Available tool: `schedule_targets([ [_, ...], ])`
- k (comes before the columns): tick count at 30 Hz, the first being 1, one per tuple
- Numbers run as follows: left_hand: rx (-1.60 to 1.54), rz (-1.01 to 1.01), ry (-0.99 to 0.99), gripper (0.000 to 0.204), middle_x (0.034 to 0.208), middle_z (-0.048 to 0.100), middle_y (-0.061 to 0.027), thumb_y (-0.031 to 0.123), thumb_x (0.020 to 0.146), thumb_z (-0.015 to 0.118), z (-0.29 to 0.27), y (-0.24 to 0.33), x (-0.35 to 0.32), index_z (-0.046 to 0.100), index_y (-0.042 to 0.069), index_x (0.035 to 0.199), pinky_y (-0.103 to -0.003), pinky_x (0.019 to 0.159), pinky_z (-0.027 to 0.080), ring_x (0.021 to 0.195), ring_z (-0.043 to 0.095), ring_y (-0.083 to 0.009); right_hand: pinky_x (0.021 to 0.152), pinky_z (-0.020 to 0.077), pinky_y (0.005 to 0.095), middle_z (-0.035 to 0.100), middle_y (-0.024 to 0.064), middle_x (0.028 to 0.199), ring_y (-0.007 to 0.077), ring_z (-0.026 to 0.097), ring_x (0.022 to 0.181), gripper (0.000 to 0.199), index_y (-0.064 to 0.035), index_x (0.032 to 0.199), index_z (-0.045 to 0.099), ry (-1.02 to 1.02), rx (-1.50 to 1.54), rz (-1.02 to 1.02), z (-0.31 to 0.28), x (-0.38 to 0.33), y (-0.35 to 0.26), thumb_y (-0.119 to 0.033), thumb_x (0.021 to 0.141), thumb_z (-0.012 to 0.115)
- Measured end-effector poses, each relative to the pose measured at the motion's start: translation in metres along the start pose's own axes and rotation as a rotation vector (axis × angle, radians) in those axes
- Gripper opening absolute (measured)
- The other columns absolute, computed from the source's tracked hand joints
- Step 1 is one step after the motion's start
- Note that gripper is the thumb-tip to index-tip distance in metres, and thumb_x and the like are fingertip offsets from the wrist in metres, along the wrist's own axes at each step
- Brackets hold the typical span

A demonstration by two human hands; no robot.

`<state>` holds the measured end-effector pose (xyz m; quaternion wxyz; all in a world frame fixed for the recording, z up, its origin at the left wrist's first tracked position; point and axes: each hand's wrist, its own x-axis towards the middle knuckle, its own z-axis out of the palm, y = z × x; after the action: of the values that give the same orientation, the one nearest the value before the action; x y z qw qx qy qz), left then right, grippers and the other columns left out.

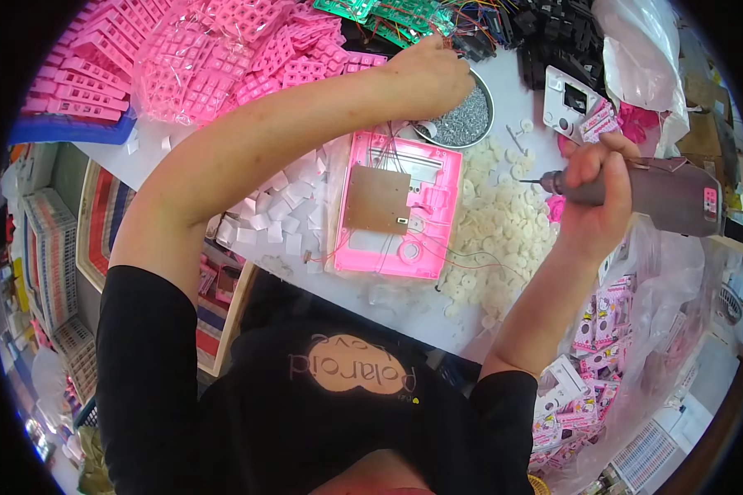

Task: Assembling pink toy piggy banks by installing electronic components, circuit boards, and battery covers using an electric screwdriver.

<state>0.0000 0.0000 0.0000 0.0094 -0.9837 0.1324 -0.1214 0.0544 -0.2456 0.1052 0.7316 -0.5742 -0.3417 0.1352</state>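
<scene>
One open pink casing [439, 202] lies at centre; at three o'clock a dark electric screwdriver [673, 194], pointing toward nine, sits in the right hand [600, 186], its fingers curled round it. At one o'clock the left hand [437, 80] bends over a metal dish [492, 115], though I cannot tell what its fingers pinch. Probably this is picking up small screws [464, 124], and the next move calls for seating one squarely.

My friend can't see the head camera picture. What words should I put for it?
A person's right hand holds a grey electric screwdriver, while the left hand is at a round dish of small silvery pieces. Near heaps of pink parts and whitish round pieces, a pink case with a brown board lies on a white table.
</scene>
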Motion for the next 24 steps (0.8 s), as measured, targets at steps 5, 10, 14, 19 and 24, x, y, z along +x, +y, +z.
schedule_targets([
  [5, -0.284, -0.030, 0.038, 0.014, 0.080, 0.061, -0.0045, 0.023, 0.084, 0.065, -0.063, 0.016, -0.013, 0.061, 0.013, 0.074, -0.043, 0.077, 0.039, 0.085, 0.061, -0.0239, 0.075, 0.0551, 0.0423, 0.060, 0.0100, 0.073, 0.0185, 0.058, 0.062, 0.036, 0.0012, 0.119, 0.049, -0.055, 0.034, -0.100, 0.050, -0.011, -0.008, -0.009, 0.089, 0.064],
  [10, -0.610, 0.000, 0.266, 0.015, 0.076, 0.059, 0.0002, 0.020, 0.080, 0.072, -0.080, 0.074, -0.098, 0.060, 0.012, 0.083, -0.041, 0.082, 0.034, 0.079, 0.058, -0.0197, 0.061, 0.0495, 0.0373, 0.053, 0.0068, 0.066, 0.0165, 0.051, 0.057, 0.033, -0.0054, 0.108, 0.046, -0.224, 0.451, -0.084, 0.079, -0.043, -0.025, -0.017, 0.088, 0.070],
  [14, -0.876, -0.187, 0.254, 0.011, 0.075, 0.061, 0.0013, 0.015, 0.077, 0.077, -0.082, 0.094, -0.126, 0.067, 0.014, 0.082, -0.039, 0.082, 0.035, 0.075, 0.058, -0.0181, 0.061, 0.0478, 0.0369, 0.054, 0.0065, 0.067, 0.0169, 0.050, 0.058, 0.034, -0.0070, 0.105, 0.046, -0.284, 0.485, -0.058, 0.091, -0.052, -0.030, -0.017, 0.086, 0.072],
  [19, -0.950, -0.256, 0.341, 0.010, 0.072, 0.062, 0.0015, 0.013, 0.076, 0.078, -0.083, 0.098, -0.132, 0.070, 0.014, 0.080, -0.038, 0.082, 0.036, 0.071, 0.059, -0.0170, 0.062, 0.0471, 0.0364, 0.053, 0.0060, 0.068, 0.0170, 0.050, 0.059, 0.034, -0.0075, 0.104, 0.046, -0.325, 0.495, -0.021, 0.097, -0.055, -0.032, -0.018, 0.086, 0.073],
  [24, -0.671, -0.189, 0.381, 0.010, 0.075, 0.066, -0.0015, 0.014, 0.074, 0.078, -0.087, 0.096, -0.126, 0.071, 0.012, 0.081, -0.038, 0.084, 0.038, 0.075, 0.063, -0.0178, 0.057, 0.0456, 0.0354, 0.051, 0.0060, 0.067, 0.0167, 0.048, 0.056, 0.033, -0.0074, 0.104, 0.045, -0.281, 0.514, -0.077, 0.095, -0.054, -0.023, -0.019, 0.088, 0.072],
])
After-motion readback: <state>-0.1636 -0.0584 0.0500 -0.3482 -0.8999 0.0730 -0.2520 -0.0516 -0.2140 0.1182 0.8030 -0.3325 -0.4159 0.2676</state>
